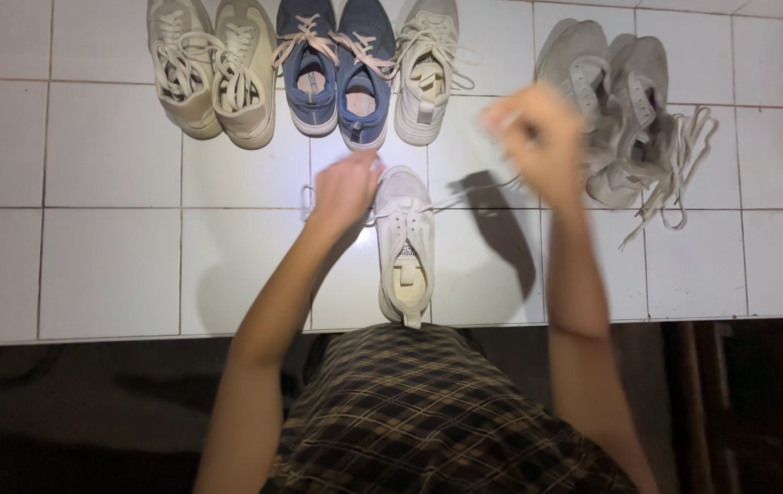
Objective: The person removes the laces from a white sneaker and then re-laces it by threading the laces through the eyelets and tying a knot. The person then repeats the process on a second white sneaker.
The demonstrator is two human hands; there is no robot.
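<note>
The left hand (346, 187) is closed, its fingers bent down on the left side of a white shoe (405, 242), near the toe. It seems to pinch the lace there, but the fingers hide the exact grip. The right hand (538, 137) is raised above the floor and blurred. It is closed in a fist around the other end of the lace (465, 194), which runs tight from the shoe up to this hand.

The white shoe lies on the tiled floor (108, 256) straight in front of the person, with its toe pointing away and its heel at the floor's near edge. The shadow of the right arm falls on the tiles just beside the shoe.

Farther away, a row of shoes stands along the top. From the left there is a beige pair (213, 69), then a blue pair (337, 64), then a single white shoe (426, 69). To the right, well apart from the row, is a grey pair (616, 110) with loose laces spread on the tiles. The person wears a dark checked cloth (428, 412).
</note>
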